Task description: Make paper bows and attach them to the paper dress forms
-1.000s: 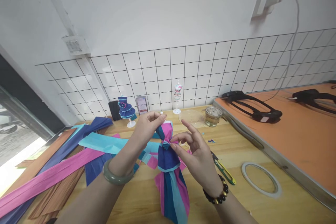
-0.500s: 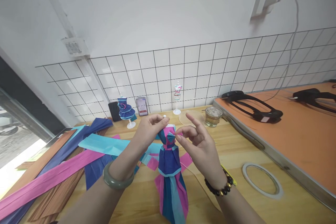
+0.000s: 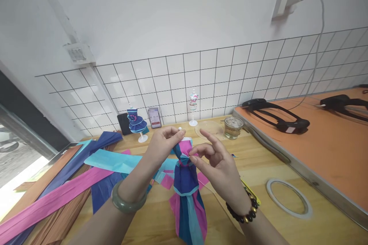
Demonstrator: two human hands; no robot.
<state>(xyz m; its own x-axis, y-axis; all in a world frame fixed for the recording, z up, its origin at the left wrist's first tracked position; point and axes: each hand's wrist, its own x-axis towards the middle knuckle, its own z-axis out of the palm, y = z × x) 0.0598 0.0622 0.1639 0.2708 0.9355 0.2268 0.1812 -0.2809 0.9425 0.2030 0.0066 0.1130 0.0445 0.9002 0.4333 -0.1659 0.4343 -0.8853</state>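
1. Doll dress [image 3: 186,182], pink, blue and turquoise: between the two hands, over the wooden surface [image 3: 258,160], striped skirt downward
2. Left hand [image 3: 169,139], green bangle [image 3: 126,203] at wrist: grip narrow, thumb and fingers holding the doll dress at its top, just beside a white knob [image 3: 179,129]
3. Right hand [image 3: 220,164], beaded bracelet [image 3: 244,214] at wrist: grip narrow, thumb and one finger pinching a small blue bow [image 3: 184,159] at the front of the bodice, another finger raised; bow's contact with the cloth cannot be told
4. Small blue dress [image 3: 136,123] on white stand: back left, near a propped phone [image 3: 154,118]
5. Glass jar [image 3: 233,128], lidded: back right
6. Paper strips [image 3: 113,161], turquoise, pink, blue, brown: left, overlapping
7. White ring [image 3: 308,207]: right, lying flat
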